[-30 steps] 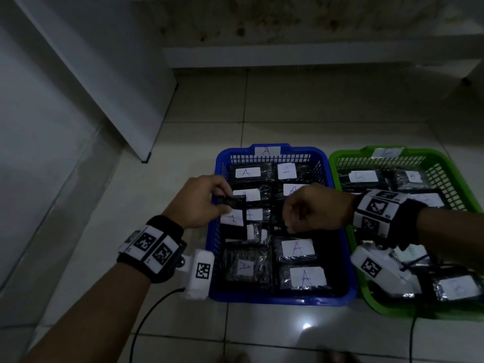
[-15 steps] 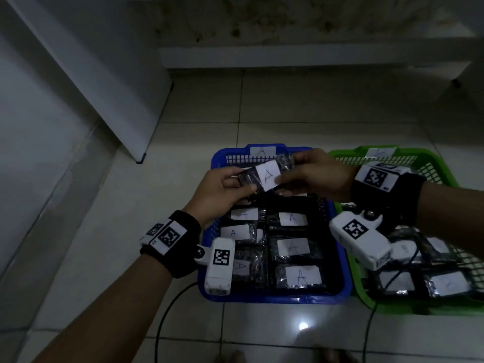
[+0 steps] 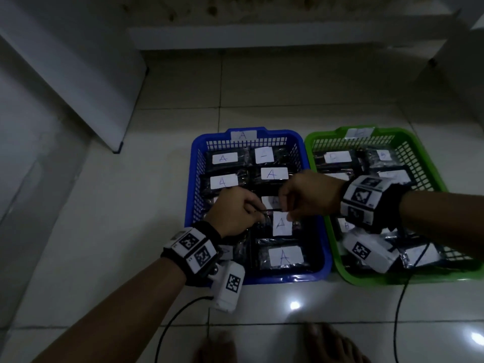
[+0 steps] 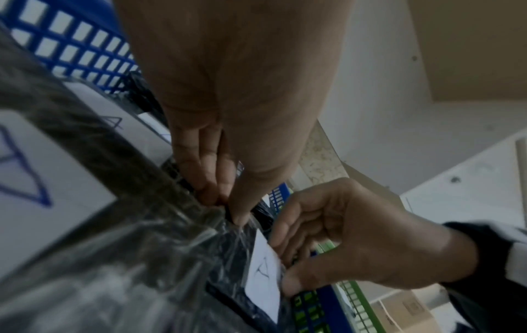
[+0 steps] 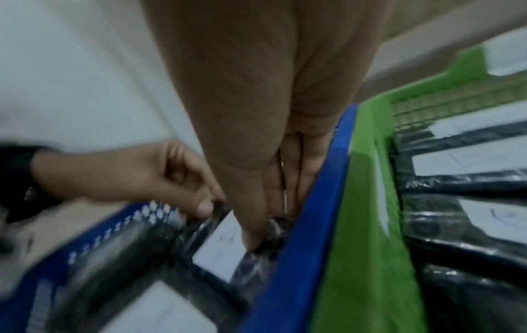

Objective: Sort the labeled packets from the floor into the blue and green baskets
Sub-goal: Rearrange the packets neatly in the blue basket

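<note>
A dark packet with a white label marked A [image 3: 281, 223] hangs upright over the middle of the blue basket [image 3: 324, 247]. My left hand [image 3: 237, 212] pinches its top left edge and my right hand [image 3: 305, 197] pinches its top right edge. In the left wrist view the left fingertips [image 4: 228, 202] nip the plastic edge, and the packet's label [image 4: 263, 277] faces the right hand [image 4: 350, 238]. The right wrist view shows the right thumb [image 5: 250, 234] on the packet [image 5: 225, 245] inside the blue basket [image 5: 310, 225]. The green basket [image 3: 348, 268] stands right of the blue one.
Several A-labelled packets [image 3: 285, 256] fill the blue basket. The green basket holds several labelled packets [image 3: 336, 157]. Both baskets sit on pale floor tiles [image 3: 131, 231]. A white panel [image 3: 78, 74] leans at the left. Bare feet [image 3: 330, 344] show at the bottom edge. Cables [image 3: 170, 323] trail from both wrists.
Both hands have brought the A packet down and toward me, from over the basket's far end to low over its middle. Both keep their pinch on it.
</note>
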